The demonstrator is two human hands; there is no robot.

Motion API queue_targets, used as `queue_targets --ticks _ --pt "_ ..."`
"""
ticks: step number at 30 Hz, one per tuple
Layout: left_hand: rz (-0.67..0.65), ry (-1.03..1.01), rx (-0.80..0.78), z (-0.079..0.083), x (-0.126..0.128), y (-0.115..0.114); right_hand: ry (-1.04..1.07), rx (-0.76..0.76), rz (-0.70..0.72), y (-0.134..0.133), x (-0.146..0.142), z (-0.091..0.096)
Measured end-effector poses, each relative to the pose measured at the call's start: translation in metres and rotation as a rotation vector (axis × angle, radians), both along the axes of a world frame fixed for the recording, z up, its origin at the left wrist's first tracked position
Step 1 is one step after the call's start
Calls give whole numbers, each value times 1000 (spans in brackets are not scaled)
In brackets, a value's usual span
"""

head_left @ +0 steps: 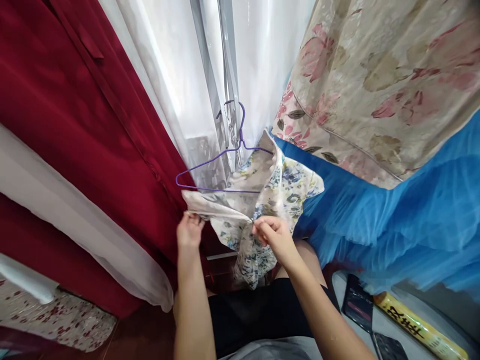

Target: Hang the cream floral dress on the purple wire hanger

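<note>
A small floral garment with blue and yellow flowers on white hangs partly over a purple wire hanger. My left hand pinches the garment's left edge just under the hanger's bottom bar. My right hand is closed on a gathered fold of the same garment a little to the right. The hanger's hook rises in front of the white sheer curtain; what it hangs on is hidden.
Dark red cloth fills the left side. A blue tulle skirt and a pink-flowered beige fabric crowd the right. Bottom right lie a yellow printed roll and dark flat objects on a grey surface.
</note>
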State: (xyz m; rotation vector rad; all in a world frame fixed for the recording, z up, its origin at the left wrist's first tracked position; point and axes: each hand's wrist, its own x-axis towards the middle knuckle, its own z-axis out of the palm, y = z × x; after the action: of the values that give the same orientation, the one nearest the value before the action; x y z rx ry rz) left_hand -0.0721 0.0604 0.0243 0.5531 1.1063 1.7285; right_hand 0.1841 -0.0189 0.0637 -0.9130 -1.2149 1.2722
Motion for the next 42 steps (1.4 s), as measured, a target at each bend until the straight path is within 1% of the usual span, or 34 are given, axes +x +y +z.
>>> queue_targets --ticks 1,2,3,4,5,6,7,9,10,11,12,14,15,16,17,18,20,22,23,26,27,29,30,31,32,35,37,40,42 --pt "-7 -64 -75 -17 14 -9 74 -20 -92 -2 3 -9" --pt "-17 -92 -108 -32 29 -19 154 -39 -214 -5 7 -19" --pt "-34 -126 -137 -43 42 -29 227 -56 -349 -7 12 -31" --pt "-63 -155 -141 -50 54 -39 278 -69 -481 -9 19 -42" --pt "-96 -175 -125 -53 64 -49 297 -76 -591 -12 26 -53" --pt "-130 -182 -89 -51 71 -58 282 -74 -670 -15 33 -63" --pt "-165 -166 -30 -45 76 -67 239 -60 -718 -18 39 -70" --pt "-227 -57 124 -23 84 -83 113 6 -741 -24 47 -75" --pt "-253 19 203 -10 88 -90 47 53 -715 -27 47 -73" --pt "-278 95 275 4 93 -98 -23 107 -654 -30 46 -68" --pt "-303 164 337 16 99 -106 -95 163 -554 -33 43 -62" --pt "-353 295 422 35 114 -120 -221 231 -255 -39 35 -48" --pt "-376 367 444 40 122 -126 -258 220 -96 -42 31 -43" --pt "-396 449 452 43 129 -131 -273 177 40 -46 28 -39" --pt "-412 540 451 43 135 -133 -267 112 147 -50 26 -37" --pt "-428 629 440 42 139 -134 -249 45 226 -55 25 -36" --pt "-501 757 402 38 142 -130 -212 -48 330 -64 28 -37" --pt "-652 798 394 33 141 -122 -216 -78 386 -72 37 -39" --pt "-746 808 411 30 140 -118 -235 -84 387 -75 44 -39" --pt "-1000 925 559 20 143 -106 -281 -92 357 -82 69 -37" --pt "-1061 986 621 15 145 -103 -286 -95 380 -83 79 -35" --pt "-1153 1095 740 5 148 -98 -283 -107 496 -85 98 -29" --pt "-1181 1141 785 0 148 -96 -276 -115 548 -86 108 -25" --pt "-1196 1190 813 -5 146 -93 -268 -121 569 -86 117 -20" --pt "-1193 1240 821 -9 141 -89 -261 -124 556 -86 124 -14" --pt "-1091 1342 760 -15 112 -76 -311 -126 393 -83 139 5" --pt "-984 1341 698 -12 82 -65 -406 -152 332 -76 140 17" --pt "-824 1298 547 0 33 -51 -487 -209 361 -57 130 30" --pt "-742 1273 394 11 2 -42 -499 -143 352 -38 120 38"
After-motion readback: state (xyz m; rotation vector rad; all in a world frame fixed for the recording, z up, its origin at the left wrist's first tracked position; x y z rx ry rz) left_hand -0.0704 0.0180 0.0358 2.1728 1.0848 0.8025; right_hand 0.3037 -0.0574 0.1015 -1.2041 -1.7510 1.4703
